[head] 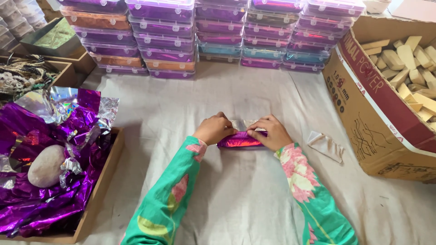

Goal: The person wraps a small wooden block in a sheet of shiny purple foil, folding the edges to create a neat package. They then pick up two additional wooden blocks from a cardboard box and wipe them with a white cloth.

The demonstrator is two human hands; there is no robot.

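Both hands rest on a small block wrapped in shiny purple foil [240, 141] at the middle of a white cloth [236, 195]. My left hand [214, 129] presses on its left end with fingers curled over the foil. My right hand [271, 132] holds the right end, fingertips on a silver flap of the foil. Green flowered sleeves cover both forearms.
A wooden tray [102, 186] on the left holds crumpled purple and silver foil sheets [50, 136] and a smooth stone [45, 166]. A cardboard box [377, 118] on the right is full of pale wooden blocks [408, 63]. Stacked clear plastic boxes [168, 41] line the back. A small cloth scrap [325, 145] lies right of the hands.
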